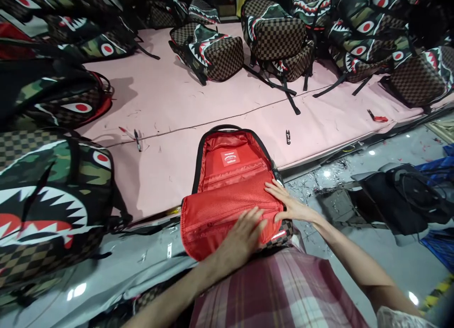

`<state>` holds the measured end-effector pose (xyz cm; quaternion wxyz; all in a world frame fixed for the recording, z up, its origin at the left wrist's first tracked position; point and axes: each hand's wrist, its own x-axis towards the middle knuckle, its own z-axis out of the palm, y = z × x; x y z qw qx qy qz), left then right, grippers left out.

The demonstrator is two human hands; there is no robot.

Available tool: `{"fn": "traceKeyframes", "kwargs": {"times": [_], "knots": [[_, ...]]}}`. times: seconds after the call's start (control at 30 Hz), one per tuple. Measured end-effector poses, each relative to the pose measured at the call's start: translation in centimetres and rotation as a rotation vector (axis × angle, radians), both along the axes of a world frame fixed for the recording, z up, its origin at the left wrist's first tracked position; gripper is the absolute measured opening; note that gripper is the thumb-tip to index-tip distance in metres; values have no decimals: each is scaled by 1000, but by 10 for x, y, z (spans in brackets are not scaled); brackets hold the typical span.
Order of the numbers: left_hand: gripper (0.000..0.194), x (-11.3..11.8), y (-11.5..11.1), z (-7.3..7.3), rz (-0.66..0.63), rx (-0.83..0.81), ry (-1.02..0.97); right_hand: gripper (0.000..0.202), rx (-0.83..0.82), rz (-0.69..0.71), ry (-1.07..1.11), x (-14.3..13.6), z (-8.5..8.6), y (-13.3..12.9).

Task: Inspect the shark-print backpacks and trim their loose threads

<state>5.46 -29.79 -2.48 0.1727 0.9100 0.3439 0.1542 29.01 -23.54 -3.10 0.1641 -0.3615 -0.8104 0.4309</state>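
An unzipped backpack lies at the table's front edge with its red lining showing and a pale label inside its back. Its red inner flap is folded toward me and hangs past the edge. My left hand rests on the lower part of the red lining, fingers spread. Further right, my right hand lies over the bag's right rim, its fingers apart on the red fabric. Neither hand grasps anything. Part of the checkered outside shows under my right hand.
The pink table carries small snips, more snips and a red-handled tool. Camouflage and checkered backpacks are piled left; others stand at the back. A black bag is at right.
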Motion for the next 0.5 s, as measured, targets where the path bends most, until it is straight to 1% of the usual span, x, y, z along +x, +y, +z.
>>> {"fn": "traceKeyframes", "kwargs": {"times": [0.07, 0.1, 0.13, 0.17, 0.2, 0.23, 0.27, 0.3, 0.33, 0.37, 0.4, 0.47, 0.5], "knots": [[53, 24, 0, -3, -37, -8, -32, 91, -19, -13, 8, 3, -1, 2], [56, 30, 2, 0, -47, -36, -41, 91, -19, -16, 4, 4, -3, 2], [56, 29, 6, 5, -66, -73, -47, 91, -14, -13, -4, 6, -4, 3], [50, 23, 13, 11, -96, -123, -48, 91, -5, -5, -14, 7, -6, 3], [41, 12, 22, 19, -117, -186, -48, 91, 4, 5, -28, 7, -8, 3], [32, -1, 34, 26, -108, -256, -52, 91, 11, 13, -43, 8, -10, 3], [28, -16, 49, 33, -53, -335, -57, 90, 13, 19, -58, 8, -12, 4], [30, -30, 67, 36, 64, -403, -62, 89, 10, 23, -67, 7, -12, 4], [35, -41, 87, 37, 234, -438, -63, 89, -2, 26, -72, 6, -12, 4], [39, -48, 108, 35, 384, -431, -39, 88, -22, 29, -71, 6, -10, 4], [41, -51, 128, 29, 487, -415, 14, 88, -48, 30, -62, 6, -7, 4], [39, -46, 162, 11, 562, -384, 223, 87, -108, 34, -16, 9, 1, 9], [41, -40, 174, 1, 577, -383, 282, 84, -142, 43, 24, 12, 5, 14]]}}
